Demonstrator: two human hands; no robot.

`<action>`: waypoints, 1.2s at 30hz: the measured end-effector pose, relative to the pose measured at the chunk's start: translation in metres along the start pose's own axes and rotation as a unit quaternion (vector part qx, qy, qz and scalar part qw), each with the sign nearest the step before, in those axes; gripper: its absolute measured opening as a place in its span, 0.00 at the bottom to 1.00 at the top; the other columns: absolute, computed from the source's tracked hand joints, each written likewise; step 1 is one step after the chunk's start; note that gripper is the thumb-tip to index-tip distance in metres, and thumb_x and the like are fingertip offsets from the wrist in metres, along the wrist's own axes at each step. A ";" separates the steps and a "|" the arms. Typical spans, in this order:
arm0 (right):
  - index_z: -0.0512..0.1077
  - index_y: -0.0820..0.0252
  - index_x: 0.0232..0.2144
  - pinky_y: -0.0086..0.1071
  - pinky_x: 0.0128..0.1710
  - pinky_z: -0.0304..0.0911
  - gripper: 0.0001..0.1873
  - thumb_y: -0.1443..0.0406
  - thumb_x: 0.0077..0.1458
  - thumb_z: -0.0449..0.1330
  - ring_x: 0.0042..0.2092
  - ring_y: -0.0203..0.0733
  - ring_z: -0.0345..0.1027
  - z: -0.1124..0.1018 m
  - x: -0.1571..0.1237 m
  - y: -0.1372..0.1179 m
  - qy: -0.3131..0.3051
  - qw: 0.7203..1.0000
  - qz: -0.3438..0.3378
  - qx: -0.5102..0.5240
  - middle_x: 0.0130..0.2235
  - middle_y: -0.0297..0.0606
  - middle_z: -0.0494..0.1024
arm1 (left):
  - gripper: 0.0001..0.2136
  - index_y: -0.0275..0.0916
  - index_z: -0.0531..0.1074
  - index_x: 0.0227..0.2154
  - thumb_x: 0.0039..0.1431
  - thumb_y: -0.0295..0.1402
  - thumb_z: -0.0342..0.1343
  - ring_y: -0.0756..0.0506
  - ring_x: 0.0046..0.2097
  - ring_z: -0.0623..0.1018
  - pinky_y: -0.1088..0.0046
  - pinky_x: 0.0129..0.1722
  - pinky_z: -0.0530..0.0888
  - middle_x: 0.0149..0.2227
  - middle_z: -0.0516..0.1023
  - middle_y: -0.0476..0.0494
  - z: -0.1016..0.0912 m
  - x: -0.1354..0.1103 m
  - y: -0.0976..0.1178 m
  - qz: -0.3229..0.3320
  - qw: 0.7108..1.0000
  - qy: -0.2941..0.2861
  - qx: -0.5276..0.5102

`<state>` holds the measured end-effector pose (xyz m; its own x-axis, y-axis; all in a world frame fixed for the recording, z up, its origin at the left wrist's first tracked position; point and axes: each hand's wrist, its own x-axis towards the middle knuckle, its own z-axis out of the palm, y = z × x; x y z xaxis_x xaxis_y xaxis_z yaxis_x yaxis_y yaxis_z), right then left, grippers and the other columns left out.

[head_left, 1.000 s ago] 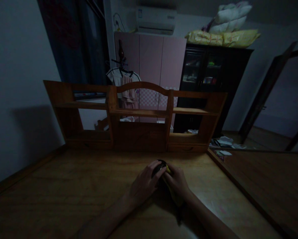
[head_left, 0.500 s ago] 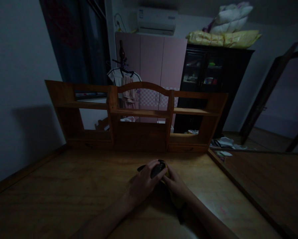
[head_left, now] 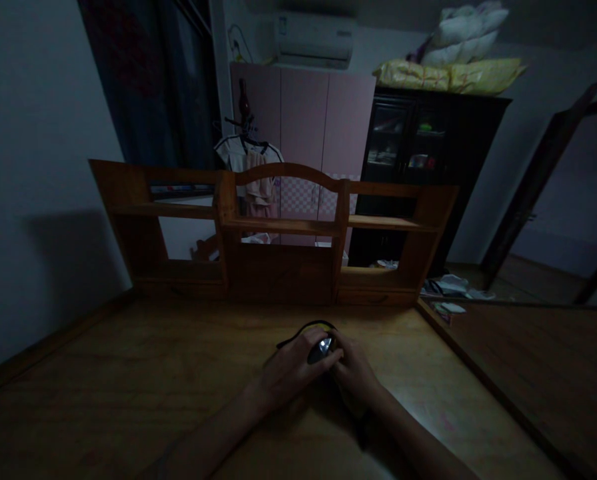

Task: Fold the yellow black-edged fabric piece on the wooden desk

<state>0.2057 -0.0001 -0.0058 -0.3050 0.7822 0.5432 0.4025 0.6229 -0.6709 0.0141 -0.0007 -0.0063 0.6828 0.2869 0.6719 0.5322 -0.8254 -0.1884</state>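
Both hands are together low in the middle of the head view, just over the wooden desk top (head_left: 203,353). Under the fingers of my left hand (head_left: 291,367) is a glossy black rounded object (head_left: 322,348), whose kind I cannot make out in the dim light. A yellow, black-edged item (head_left: 312,326) curves out behind those fingers. My right hand (head_left: 356,370) is closed at the right side of both things, its fingertips meeting the left hand's. A dark strap-like end (head_left: 362,430) hangs below the right wrist. Most of what the hands hold is hidden.
A wooden shelf unit (head_left: 283,228) stands along the desk's far edge. Raised wooden edging (head_left: 478,373) borders the right side, and a wall (head_left: 43,200) rises on the left. Beyond are a pink wardrobe (head_left: 303,113) and a black cabinet (head_left: 458,147).
The glossy black object has tilted and moved slightly down between the hands. More of the yellow, black-edged item shows behind the left fingers. My right hand has shifted slightly and curled closer.
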 end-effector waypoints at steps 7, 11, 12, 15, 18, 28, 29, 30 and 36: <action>0.68 0.58 0.48 0.34 0.40 0.67 0.19 0.72 0.54 0.53 0.41 0.45 0.74 -0.001 -0.003 0.004 -0.022 1.000 0.010 -0.019 0.41 0.40 0.80 | 0.26 0.53 0.53 0.63 0.67 0.28 0.51 0.41 0.62 0.64 0.62 0.56 0.72 0.61 0.56 0.41 0.000 0.001 0.000 -0.012 1.000 -0.006 -0.006; 0.68 0.58 0.49 0.34 0.40 0.68 0.18 0.71 0.57 0.52 0.42 0.44 0.75 -0.001 -0.003 0.004 -0.025 1.000 0.010 -0.002 0.43 0.40 0.80 | 0.28 0.53 0.52 0.64 0.66 0.25 0.51 0.40 0.63 0.63 0.62 0.57 0.71 0.61 0.55 0.40 0.001 0.000 -0.001 -0.009 1.000 -0.014 -0.006; 0.68 0.58 0.49 0.34 0.40 0.68 0.17 0.71 0.57 0.52 0.41 0.44 0.75 -0.001 -0.002 0.005 -0.027 1.000 0.013 0.000 0.42 0.40 0.80 | 0.28 0.53 0.52 0.64 0.65 0.24 0.51 0.40 0.63 0.63 0.62 0.57 0.71 0.61 0.55 0.39 0.001 0.000 -0.001 -0.007 1.000 -0.017 -0.006; 0.68 0.58 0.48 0.34 0.40 0.69 0.17 0.71 0.56 0.52 0.41 0.44 0.75 0.001 -0.001 0.005 -0.027 0.999 0.022 0.002 0.42 0.40 0.80 | 0.28 0.53 0.51 0.64 0.65 0.23 0.50 0.40 0.63 0.62 0.62 0.56 0.72 0.61 0.54 0.40 0.001 -0.001 -0.001 -0.009 1.000 -0.020 -0.006; 0.67 0.58 0.49 0.34 0.41 0.68 0.17 0.71 0.58 0.51 0.42 0.44 0.74 0.003 -0.001 0.003 -0.023 0.999 0.021 0.014 0.43 0.40 0.79 | 0.28 0.53 0.51 0.64 0.66 0.23 0.49 0.40 0.63 0.62 0.62 0.56 0.72 0.61 0.54 0.40 0.000 0.000 -0.001 -0.011 1.000 -0.018 -0.007; 0.62 0.57 0.57 0.41 0.57 0.62 0.26 0.73 0.56 0.52 0.57 0.46 0.66 -0.001 -0.001 0.007 -0.048 0.996 -0.027 0.071 0.56 0.43 0.72 | 0.29 0.53 0.52 0.64 0.64 0.24 0.52 0.39 0.62 0.63 0.61 0.55 0.73 0.62 0.54 0.39 0.001 -0.002 0.000 -0.009 1.000 -0.019 0.015; 0.62 0.56 0.57 0.41 0.57 0.61 0.27 0.73 0.55 0.53 0.58 0.46 0.65 -0.001 -0.002 0.008 -0.048 0.996 -0.027 0.073 0.57 0.43 0.71 | 0.29 0.53 0.52 0.64 0.64 0.24 0.52 0.39 0.62 0.63 0.61 0.56 0.72 0.62 0.54 0.39 0.000 -0.001 0.001 -0.006 1.000 -0.017 0.013; 0.62 0.56 0.57 0.41 0.57 0.61 0.27 0.73 0.55 0.53 0.58 0.46 0.65 0.000 -0.002 0.009 -0.044 0.996 -0.027 0.073 0.57 0.42 0.71 | 0.29 0.53 0.53 0.64 0.65 0.23 0.52 0.39 0.63 0.62 0.62 0.56 0.72 0.62 0.54 0.39 -0.001 -0.001 0.001 -0.003 1.000 -0.017 0.011; 0.66 0.54 0.54 0.37 0.49 0.67 0.24 0.73 0.55 0.53 0.50 0.45 0.72 0.001 0.000 0.006 -0.032 0.998 -0.011 0.056 0.51 0.40 0.77 | 0.28 0.54 0.53 0.63 0.65 0.25 0.51 0.40 0.62 0.63 0.61 0.56 0.72 0.61 0.55 0.40 -0.002 0.001 0.001 -0.006 1.000 -0.016 0.011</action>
<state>0.2068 0.0041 -0.0105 -0.3688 0.7650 0.5279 0.2975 0.6353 -0.7127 0.0141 -0.0028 -0.0044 0.6918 0.3122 0.6511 0.5506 -0.8114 -0.1959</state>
